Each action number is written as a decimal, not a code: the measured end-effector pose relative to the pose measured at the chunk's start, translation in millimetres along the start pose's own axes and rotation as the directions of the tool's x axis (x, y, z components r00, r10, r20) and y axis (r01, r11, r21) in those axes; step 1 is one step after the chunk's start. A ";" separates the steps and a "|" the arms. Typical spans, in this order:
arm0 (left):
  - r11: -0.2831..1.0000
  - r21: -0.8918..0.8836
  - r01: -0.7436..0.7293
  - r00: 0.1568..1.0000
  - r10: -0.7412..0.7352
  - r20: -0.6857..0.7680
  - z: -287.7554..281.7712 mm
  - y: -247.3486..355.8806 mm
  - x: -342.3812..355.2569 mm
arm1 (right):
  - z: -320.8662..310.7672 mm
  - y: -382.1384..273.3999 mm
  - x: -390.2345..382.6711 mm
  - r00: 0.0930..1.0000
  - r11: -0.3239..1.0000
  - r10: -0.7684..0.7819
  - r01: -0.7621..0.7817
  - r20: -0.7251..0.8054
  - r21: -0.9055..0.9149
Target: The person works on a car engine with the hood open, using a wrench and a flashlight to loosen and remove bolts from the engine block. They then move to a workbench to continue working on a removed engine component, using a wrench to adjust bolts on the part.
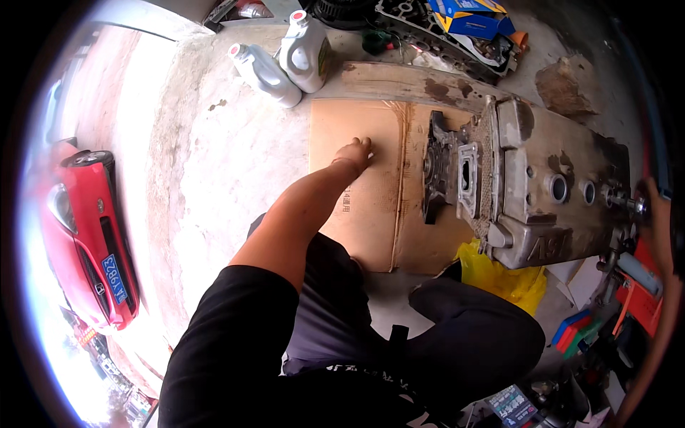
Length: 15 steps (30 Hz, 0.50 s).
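My left hand (354,151) is over the flattened cardboard sheet (357,242), its fingers curled in. A small dark spot shows at the fingertips, too small to name. To the right lies a grey metal engine (542,150) with a stained cover and round holes; its dark end part (435,167) rests over the cardboard. At the far right rim, my right hand (648,196) is beside a shiny metal cylindrical piece (628,204) at the engine's far end. Its fingers are dark and squeezed by the picture's edge, so its grip cannot be made out.
Two grey-white jugs (305,53) with red caps stand beyond the cardboard. Engine parts (435,43) and a blue box (471,18) lie at the back. A yellow plastic bag (503,278) sits below the engine, with tools (571,332) at lower right. A red car (89,235) is at left.
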<state>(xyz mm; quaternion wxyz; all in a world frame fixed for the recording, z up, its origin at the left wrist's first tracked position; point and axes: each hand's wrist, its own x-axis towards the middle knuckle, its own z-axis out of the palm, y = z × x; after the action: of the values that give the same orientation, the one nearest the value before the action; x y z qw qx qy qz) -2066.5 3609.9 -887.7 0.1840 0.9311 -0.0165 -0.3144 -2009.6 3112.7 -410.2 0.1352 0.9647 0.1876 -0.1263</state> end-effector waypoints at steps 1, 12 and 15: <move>1.000 0.022 0.015 1.000 -0.015 0.022 -8.8 -0.8 -2.1 | -2.3 -4.1 -9.9 0.995 0.990 0.094 -0.098 0.045 0.102; 0.623 0.174 -0.762 0.255 0.537 -0.804 -274.1 161.6 -96.5 | -31.1 -13.4 14.5 0.973 0.994 -0.101 0.108 0.208 -0.021; 0.332 0.104 -0.937 0.175 0.707 -0.686 -291.5 284.6 -124.4 | -45.7 -31.6 -0.7 0.885 0.937 0.094 -0.233 0.456 0.259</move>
<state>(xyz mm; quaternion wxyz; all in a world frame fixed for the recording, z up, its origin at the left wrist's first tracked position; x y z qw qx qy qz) -1969.7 3459.8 -501.0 0.4786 0.7575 -0.4095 0.1717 -2014.0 3154.8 -374.2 0.0328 0.9332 0.0477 -0.3546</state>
